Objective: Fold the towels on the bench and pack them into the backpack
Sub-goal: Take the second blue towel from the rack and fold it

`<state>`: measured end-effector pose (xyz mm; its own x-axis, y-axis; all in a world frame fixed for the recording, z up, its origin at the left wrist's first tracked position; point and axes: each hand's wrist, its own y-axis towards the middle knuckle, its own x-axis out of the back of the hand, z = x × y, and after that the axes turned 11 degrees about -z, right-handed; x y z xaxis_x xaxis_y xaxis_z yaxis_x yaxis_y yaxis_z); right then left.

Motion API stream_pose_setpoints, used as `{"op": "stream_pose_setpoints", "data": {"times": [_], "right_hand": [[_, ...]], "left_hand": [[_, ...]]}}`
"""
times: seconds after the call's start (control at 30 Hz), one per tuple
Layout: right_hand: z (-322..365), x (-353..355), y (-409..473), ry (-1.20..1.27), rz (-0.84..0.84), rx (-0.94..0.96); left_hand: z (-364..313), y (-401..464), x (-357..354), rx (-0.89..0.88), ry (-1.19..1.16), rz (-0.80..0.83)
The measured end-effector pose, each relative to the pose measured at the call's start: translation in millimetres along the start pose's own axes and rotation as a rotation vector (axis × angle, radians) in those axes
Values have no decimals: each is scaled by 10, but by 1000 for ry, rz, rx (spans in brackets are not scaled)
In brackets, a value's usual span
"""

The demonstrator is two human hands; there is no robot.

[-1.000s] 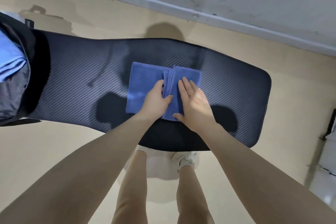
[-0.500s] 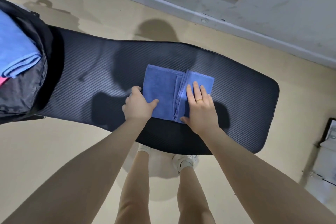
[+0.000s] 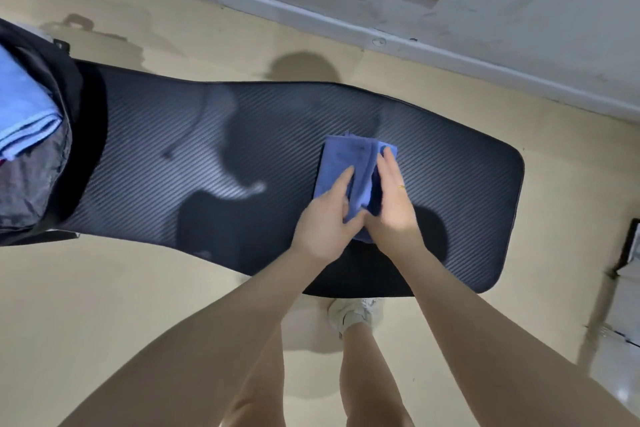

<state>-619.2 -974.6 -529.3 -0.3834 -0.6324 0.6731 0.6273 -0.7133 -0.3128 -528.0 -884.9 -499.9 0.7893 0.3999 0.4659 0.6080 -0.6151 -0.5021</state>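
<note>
A dark blue towel (image 3: 346, 159) lies on the black padded bench (image 3: 207, 156), folded into a narrow packet right of centre. My left hand (image 3: 323, 218) grips its near left side, fingers over the top fold. On the right side of the packet, my right hand (image 3: 391, 198), with a ring on one finger, presses flat. The two hands touch at the towel's near end. At the far left an open black backpack (image 3: 41, 163) stands on the bench end with light blue folded towels (image 3: 24, 114) inside.
Behind the bench a grey wall (image 3: 485, 10) with a skirting strip runs across. The floor (image 3: 104, 288) is beige. My legs and a white shoe (image 3: 353, 314) stand under the near edge. A white object (image 3: 623, 305) sits at the right edge.
My left hand has folded the towel's left half over to the right, so the towel is narrower. My right hand stayed on the right side. The view shifted, showing more of the backpack.
</note>
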Motion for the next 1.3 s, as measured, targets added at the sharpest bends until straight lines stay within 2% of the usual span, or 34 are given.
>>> {"op": "stream_pose_setpoints", "data": {"times": [0.1, 0.2, 0.27, 0.4, 0.5, 0.57, 0.67, 0.8, 1.0, 1.13, 1.23, 1.3], "right_hand": [[-95, 356, -40, -3, -20, 79], [-210, 572, -60, -138, 69, 199], [-197, 605, -19, -249, 116, 356], [-171, 422, 186, -495, 295, 810], [-271, 286, 393, -641, 352, 972], [-367, 266, 494, -650, 357, 1005], [-441, 263, 533, -639, 361, 1017], [-461, 232, 538, -605, 364, 1003], [-450, 189, 539, -579, 282, 1031], [-357, 218, 462, -629, 209, 1084], [-173, 359, 295, -624, 254, 964], [13, 447, 152, -523, 295, 844]], "left_hand": [[-60, 11, -301, -112, 205, -51], [-36, 19, -496, -172, 291, -11], [1, 13, -508, -246, 343, -1], [169, -129, -440, -487, 452, 88], [422, -312, -419, -647, 426, 55], [554, -393, -368, -652, 396, -60], [663, -429, -235, -516, 437, -241], [755, -335, -249, -364, 596, -148], [786, -245, -350, -316, 525, -140], [719, -274, -201, -269, 467, -39], [559, -384, -10, -190, 341, 3], [417, -500, 171, -178, 203, -39]]}}
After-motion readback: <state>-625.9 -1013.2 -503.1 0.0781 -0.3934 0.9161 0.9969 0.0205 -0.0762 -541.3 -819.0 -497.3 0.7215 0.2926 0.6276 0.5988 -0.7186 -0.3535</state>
